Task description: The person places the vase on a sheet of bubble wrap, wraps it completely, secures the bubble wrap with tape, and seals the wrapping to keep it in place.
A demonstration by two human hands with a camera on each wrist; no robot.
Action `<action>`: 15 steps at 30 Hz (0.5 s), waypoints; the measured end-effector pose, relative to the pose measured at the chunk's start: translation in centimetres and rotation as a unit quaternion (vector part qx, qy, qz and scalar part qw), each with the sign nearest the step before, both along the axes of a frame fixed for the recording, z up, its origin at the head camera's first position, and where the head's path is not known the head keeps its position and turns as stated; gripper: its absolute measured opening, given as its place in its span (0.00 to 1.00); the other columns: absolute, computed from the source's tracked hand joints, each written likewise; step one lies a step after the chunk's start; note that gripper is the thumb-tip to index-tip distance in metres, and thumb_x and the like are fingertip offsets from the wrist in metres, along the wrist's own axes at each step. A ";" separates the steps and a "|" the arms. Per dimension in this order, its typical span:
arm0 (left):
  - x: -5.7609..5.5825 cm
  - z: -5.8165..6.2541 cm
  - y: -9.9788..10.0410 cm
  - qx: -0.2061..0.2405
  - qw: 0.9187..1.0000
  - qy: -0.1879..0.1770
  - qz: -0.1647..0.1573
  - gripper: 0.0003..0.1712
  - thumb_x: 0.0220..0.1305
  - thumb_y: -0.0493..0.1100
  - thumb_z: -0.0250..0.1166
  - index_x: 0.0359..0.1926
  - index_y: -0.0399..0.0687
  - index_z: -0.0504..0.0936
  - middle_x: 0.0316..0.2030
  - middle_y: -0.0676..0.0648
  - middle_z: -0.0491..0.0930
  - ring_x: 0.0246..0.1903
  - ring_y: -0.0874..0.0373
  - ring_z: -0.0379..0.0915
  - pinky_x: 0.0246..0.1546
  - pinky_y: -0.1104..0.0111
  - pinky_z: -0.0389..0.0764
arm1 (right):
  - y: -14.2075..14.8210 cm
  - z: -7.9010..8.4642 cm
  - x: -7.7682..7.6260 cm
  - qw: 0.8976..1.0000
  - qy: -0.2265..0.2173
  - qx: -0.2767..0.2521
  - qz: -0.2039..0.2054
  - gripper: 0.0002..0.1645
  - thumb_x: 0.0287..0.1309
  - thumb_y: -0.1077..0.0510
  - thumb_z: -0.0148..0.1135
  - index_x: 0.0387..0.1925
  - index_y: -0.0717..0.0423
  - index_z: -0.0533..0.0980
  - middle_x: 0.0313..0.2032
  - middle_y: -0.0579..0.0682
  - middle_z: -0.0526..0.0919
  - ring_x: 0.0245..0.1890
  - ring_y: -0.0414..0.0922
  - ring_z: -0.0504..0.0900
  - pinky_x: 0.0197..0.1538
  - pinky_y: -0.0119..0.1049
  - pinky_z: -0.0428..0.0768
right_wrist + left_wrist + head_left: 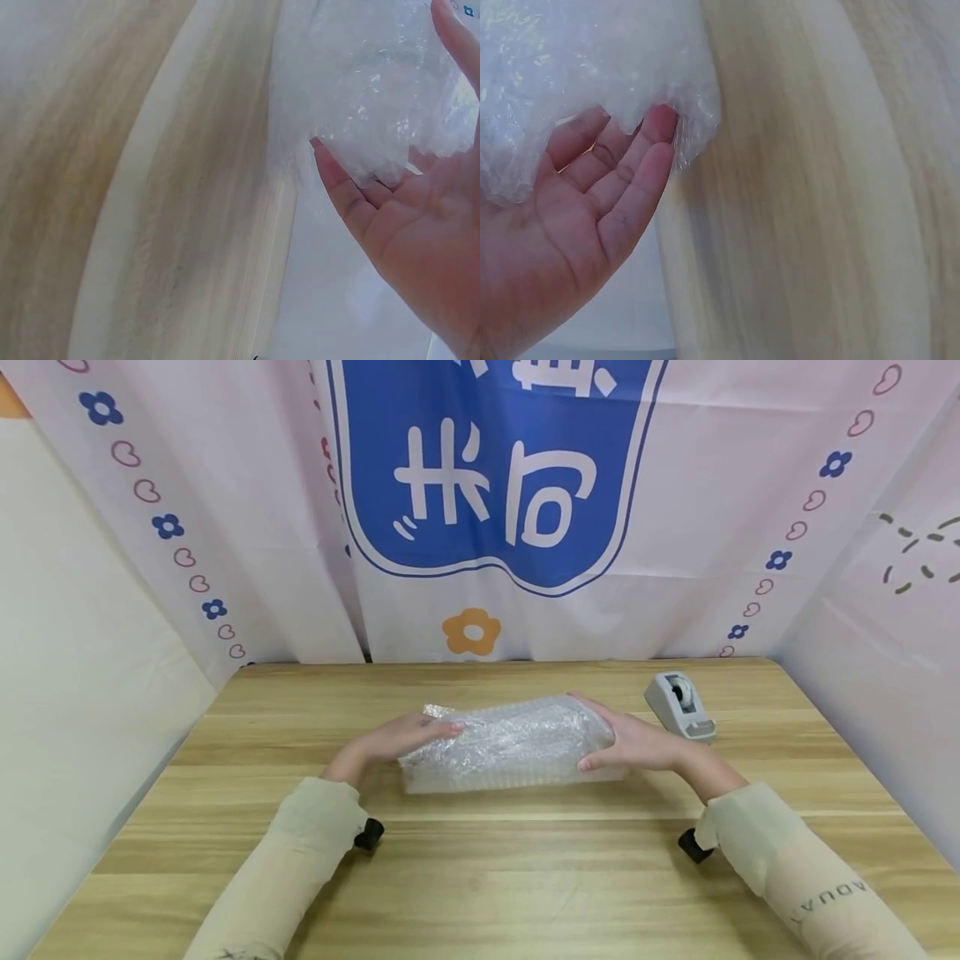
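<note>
A long bundle of clear bubble wrap lies crosswise over the wooden table, in the middle of the head view. My left hand grips its left end, thumb on top. In the left wrist view, the fingers of that hand curl under the crinkled edge of the bubble wrap. At the opposite end my right hand holds on, thumb at the front and fingers behind. The right wrist view shows this hand with fingertips tucked beneath the bubble wrap. Whatever may be inside the wrap cannot be made out.
A grey-white tape dispenser with a roll in it stands at the back right, just beyond my right hand. Behind the wooden table hangs a printed curtain, close to the back edge.
</note>
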State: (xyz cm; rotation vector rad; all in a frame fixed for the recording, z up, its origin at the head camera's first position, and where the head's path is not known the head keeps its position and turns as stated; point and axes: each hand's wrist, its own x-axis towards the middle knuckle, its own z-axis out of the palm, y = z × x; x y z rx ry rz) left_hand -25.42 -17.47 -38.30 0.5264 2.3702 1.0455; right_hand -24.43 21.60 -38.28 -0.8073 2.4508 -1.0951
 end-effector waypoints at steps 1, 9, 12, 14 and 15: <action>0.0 0.0 -0.1 -0.002 1.000 -0.001 0.003 0.49 0.72 0.70 0.49 0.77 0.37 0.61 0.75 0.33 0.58 0.74 0.35 0.52 0.71 0.39 0.56 | 0.0 0.0 -0.1 1.000 -0.003 -0.004 0.002 0.66 0.57 0.43 0.74 0.83 0.52 0.42 0.80 0.62 0.45 0.77 0.65 0.48 0.72 0.69 0.49; 0.0 0.7 -0.1 0.028 0.999 0.027 0.029 0.44 0.70 0.68 0.59 0.76 0.48 0.65 0.73 0.40 0.64 0.70 0.39 0.61 0.66 0.39 0.66 | -0.1 -0.1 -0.4 1.000 -0.005 -0.007 -0.001 0.64 0.57 0.42 0.73 0.82 0.52 0.44 0.79 0.62 0.48 0.77 0.64 0.50 0.73 0.67 0.50; 0.4 1.3 0.3 0.059 0.993 0.104 0.016 0.34 0.69 0.58 0.67 0.71 0.51 0.73 0.69 0.44 0.71 0.64 0.45 0.68 0.63 0.44 0.71 | -0.1 0.0 -0.5 1.000 -0.005 -0.009 0.005 0.64 0.58 0.43 0.73 0.82 0.54 0.45 0.79 0.62 0.49 0.77 0.64 0.50 0.73 0.67 0.50; 0.7 1.9 0.8 0.071 0.983 0.170 -0.010 0.27 0.68 0.50 0.71 0.65 0.51 0.79 0.64 0.46 0.76 0.60 0.48 0.72 0.61 0.47 0.74 | -0.1 0.0 -0.6 1.000 -0.005 -0.010 0.006 0.64 0.58 0.43 0.73 0.82 0.55 0.45 0.79 0.63 0.49 0.77 0.65 0.49 0.73 0.67 0.49; 0.9 2.2 1.1 0.067 0.975 0.208 -0.029 0.23 0.67 0.47 0.71 0.62 0.50 0.82 0.62 0.46 0.78 0.59 0.48 0.73 0.60 0.48 0.75 | 0.0 0.0 -0.6 1.000 -0.007 -0.011 0.006 0.63 0.58 0.43 0.73 0.82 0.56 0.45 0.79 0.63 0.49 0.77 0.65 0.48 0.73 0.67 0.48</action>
